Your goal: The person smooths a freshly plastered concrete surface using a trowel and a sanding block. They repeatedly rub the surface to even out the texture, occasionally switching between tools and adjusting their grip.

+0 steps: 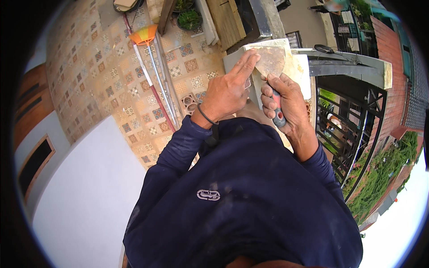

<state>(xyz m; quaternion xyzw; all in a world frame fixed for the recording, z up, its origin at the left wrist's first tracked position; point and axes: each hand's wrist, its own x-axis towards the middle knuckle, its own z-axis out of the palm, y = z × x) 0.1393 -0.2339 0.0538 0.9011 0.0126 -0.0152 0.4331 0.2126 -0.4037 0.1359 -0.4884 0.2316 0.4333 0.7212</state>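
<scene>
My right hand (291, 100) is wrapped round the grey and red handle of a putty knife (271, 61). The knife's wide, dirty metal blade points away from me, over a pale ledge (303, 73). My left hand (225, 94), with a dark band at the wrist, is just left of the blade. Its index and middle fingers reach forward, and their tips are at the blade's left edge. Whether they press on the blade or on the surface beside it I cannot tell. The left thumb and the palm side are hidden.
On the patterned tile floor (111, 85) to the left lie an orange-headed broom (144, 35) and long poles. A potted plant (189, 19) stands farther off. To the right are a black metal railing (346, 120) and a capped wall (353, 67). A white wall (89, 178) is at lower left.
</scene>
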